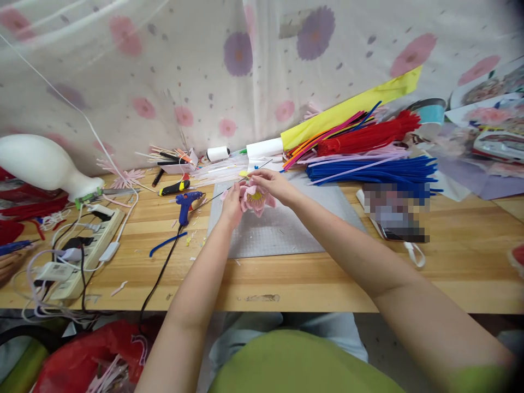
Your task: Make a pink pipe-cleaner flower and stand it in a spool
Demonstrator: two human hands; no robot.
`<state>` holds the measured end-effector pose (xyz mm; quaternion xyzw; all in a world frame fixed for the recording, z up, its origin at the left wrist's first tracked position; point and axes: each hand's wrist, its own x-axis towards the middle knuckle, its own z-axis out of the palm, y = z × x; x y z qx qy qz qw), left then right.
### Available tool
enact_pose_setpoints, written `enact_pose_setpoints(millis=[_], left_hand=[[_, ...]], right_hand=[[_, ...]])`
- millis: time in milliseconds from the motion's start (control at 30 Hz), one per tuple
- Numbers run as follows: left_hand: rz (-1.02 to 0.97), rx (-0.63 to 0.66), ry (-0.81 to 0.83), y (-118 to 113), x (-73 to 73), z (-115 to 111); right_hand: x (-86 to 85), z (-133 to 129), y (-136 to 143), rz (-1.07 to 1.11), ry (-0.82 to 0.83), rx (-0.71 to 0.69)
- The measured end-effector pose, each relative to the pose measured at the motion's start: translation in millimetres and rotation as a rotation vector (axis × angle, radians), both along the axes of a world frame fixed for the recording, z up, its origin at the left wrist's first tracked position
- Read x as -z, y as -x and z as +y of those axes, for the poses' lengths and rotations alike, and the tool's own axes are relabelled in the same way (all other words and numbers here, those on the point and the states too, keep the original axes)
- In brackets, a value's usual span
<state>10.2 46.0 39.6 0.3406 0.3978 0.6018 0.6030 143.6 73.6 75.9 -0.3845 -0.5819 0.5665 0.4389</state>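
Note:
A pink handmade flower [257, 206] with a yellow centre is held between my two hands above the grey cutting mat [282, 234]. My left hand [232, 206] grips it from the left, fingers closed at its petals. From the upper right, my right hand [273, 184] curls its fingers over the flower's back edge. A thin dark stick or wire [216, 197] runs slantwise past both hands; which fingers touch it is unclear. Just left of the mat lies a blue hot glue gun [187, 206].
Blue pipe cleaners [372, 170] and red ones [368, 136] are heaped at the back right. A phone [395, 218] lies right of the mat. On the left are a power strip [92, 254], a white foam head [41, 164] and a yellow-black cutter [174, 188]. Another person's hand [8, 267] shows at the left edge.

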Motion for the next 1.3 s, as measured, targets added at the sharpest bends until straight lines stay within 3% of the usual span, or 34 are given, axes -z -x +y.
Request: enact_pose_setpoints(millis=[100, 167, 300, 433, 600, 767, 867, 967, 1033, 1133, 1233, 1300], left_hand=[[-0.017, 0.228, 0.043, 3.7, -8.3, -4.5], [-0.001, 0.295, -0.001, 5.3, -12.2, -7.5], [0.029, 0.258, -0.080, 6.7, -14.9, -6.8], [-0.077, 0.249, 0.016, 11.1, -21.8, -1.8], [-0.222, 0.231, -0.014, 22.3, -33.8, -5.3], [-0.230, 0.200, 0.039, 21.4, -28.1, -5.6], [-0.200, 0.172, 0.068, 14.4, -25.1, -3.5], [-0.144, 0.119, 0.035, 10.0, -25.6, -3.4], [-0.072, 0.074, -0.040, 9.3, -26.2, -4.7], [0.058, -0.095, -0.194, 9.5, -25.6, -6.9], [0.116, -0.250, -0.286, 9.8, -23.6, -6.8], [0.086, -0.272, -0.255, 9.7, -21.8, -5.0]], right_hand=[[-4.6, -1.2, 2.1, 0.072, 0.068, 0.019], [-9.4, -1.9, 2.2, 0.059, 0.063, 0.025], [-20.1, 2.2, -8.2, -0.040, -0.024, -0.013], [-23.8, 9.7, -28.5, 0.050, -0.056, -0.018], [-9.6, 1.8, -32.0, 0.108, 0.093, -0.095], [11.9, -14.3, -5.7, 0.063, 0.077, -0.141], [18.5, -17.5, 3.2, -0.019, 0.021, -0.134], [16.7, -20.3, 1.0, 0.044, 0.016, -0.208], [13.4, -22.2, -2.7, 0.119, 0.013, -0.264], [10.8, -21.7, -6.9, 0.162, -0.004, -0.310], [12.6, -16.8, -11.0, 0.136, 0.010, -0.203], [15.4, -13.8, -14.4, 0.097, 0.040, -0.105]])
